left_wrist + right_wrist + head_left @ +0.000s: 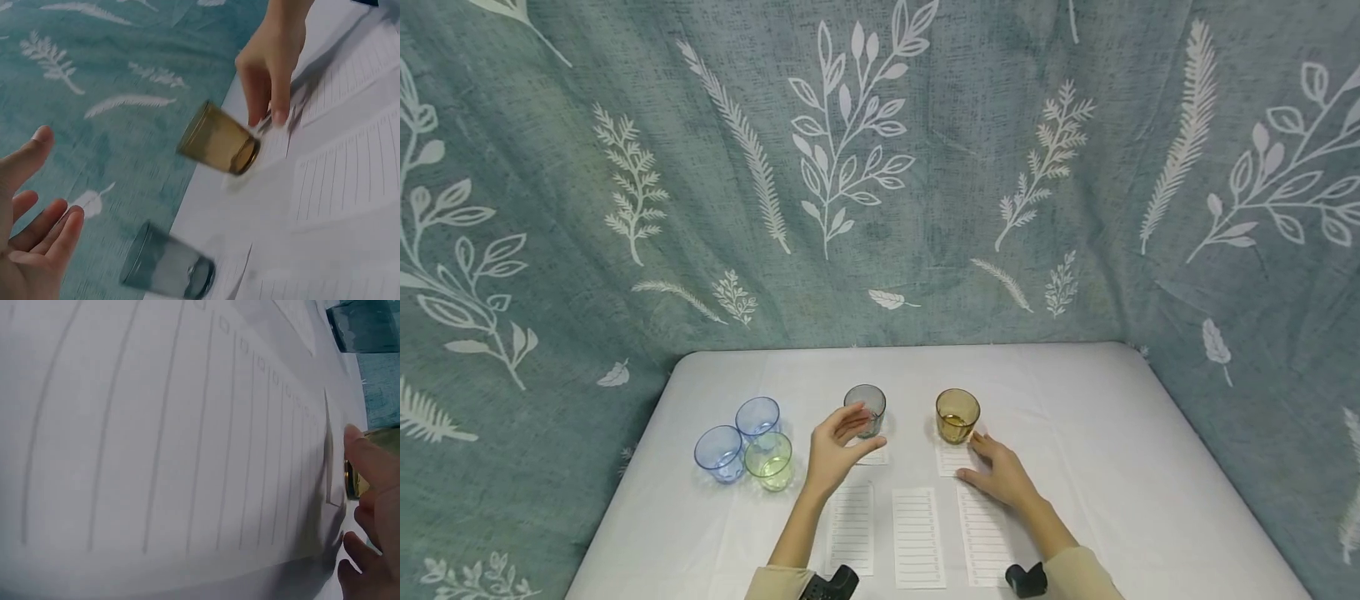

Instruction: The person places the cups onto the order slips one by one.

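Note:
In the head view my left hand (829, 457) is held up with its thumb and fingers spread, overlapping a grey glass (869, 397). The left wrist view shows a gap between this hand (34, 231) and the grey glass (164, 265). My right hand (1006, 479) reaches down beside an amber glass (957, 415). Its fingertips are at the edge of a lined paper slip (950, 463), which lies partly under the amber glass. Another lined slip (876, 457) lies at the base of the grey glass. Both glasses stand upright.
Two blue glasses (718, 454) and a green glass (769, 460) stand grouped on the left of the white table (1120, 433). Three lined sheets (917, 537) lie in a row near the front. A leaf-patterned curtain (925, 308) hangs behind the table.

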The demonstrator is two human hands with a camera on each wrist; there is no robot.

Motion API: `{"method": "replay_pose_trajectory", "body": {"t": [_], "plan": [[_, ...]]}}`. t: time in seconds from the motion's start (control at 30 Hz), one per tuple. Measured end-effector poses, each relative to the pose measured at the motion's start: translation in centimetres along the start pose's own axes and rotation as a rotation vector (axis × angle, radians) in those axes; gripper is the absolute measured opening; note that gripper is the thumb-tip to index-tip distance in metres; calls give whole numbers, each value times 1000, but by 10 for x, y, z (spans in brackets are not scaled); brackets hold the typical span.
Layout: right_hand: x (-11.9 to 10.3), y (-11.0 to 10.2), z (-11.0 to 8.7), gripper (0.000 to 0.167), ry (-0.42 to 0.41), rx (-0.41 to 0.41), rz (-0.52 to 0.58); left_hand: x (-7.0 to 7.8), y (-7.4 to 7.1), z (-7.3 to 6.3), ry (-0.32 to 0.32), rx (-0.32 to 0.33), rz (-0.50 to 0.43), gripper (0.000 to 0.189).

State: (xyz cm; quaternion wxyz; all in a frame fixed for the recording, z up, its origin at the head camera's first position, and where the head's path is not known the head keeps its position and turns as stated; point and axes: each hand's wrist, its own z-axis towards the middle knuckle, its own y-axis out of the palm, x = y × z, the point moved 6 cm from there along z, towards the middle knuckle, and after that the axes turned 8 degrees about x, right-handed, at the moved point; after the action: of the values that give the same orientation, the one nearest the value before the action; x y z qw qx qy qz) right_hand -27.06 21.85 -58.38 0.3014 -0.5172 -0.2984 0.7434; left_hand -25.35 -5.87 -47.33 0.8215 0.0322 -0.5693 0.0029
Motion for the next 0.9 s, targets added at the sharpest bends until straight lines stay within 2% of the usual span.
{"method": "replay_pose_trajectory", "body": {"t": [0.17,0.23,0.4,0.47,0.57,0.6,0.67,0.8,0.83,0.9], "plan": [[-21,-6,-10,63,55,29,9,0,-43,-9,14,126,39,56],[-35,-7,-15,61,44,46,-3,2,-60,-13,17,177,53,55],[-74,-1,-29,58,-45,80,-33,7,-99,-27,31,298,110,54],[-88,5,-34,58,-73,78,-36,11,-111,-32,63,334,123,54],[-105,18,-41,59,-97,49,-27,14,-127,-39,156,380,137,53],[-110,22,-43,60,-106,37,-23,6,-135,-40,207,382,92,52],[-119,31,-48,61,-122,8,-13,7,-145,-45,250,434,121,51],[-135,46,-57,62,-165,-39,9,8,-164,-55,263,599,256,51],[-138,49,-59,62,-170,-50,15,18,-165,-59,225,663,352,52],[-143,57,-62,63,-188,-71,13,18,-172,-64,200,750,462,54]]}}
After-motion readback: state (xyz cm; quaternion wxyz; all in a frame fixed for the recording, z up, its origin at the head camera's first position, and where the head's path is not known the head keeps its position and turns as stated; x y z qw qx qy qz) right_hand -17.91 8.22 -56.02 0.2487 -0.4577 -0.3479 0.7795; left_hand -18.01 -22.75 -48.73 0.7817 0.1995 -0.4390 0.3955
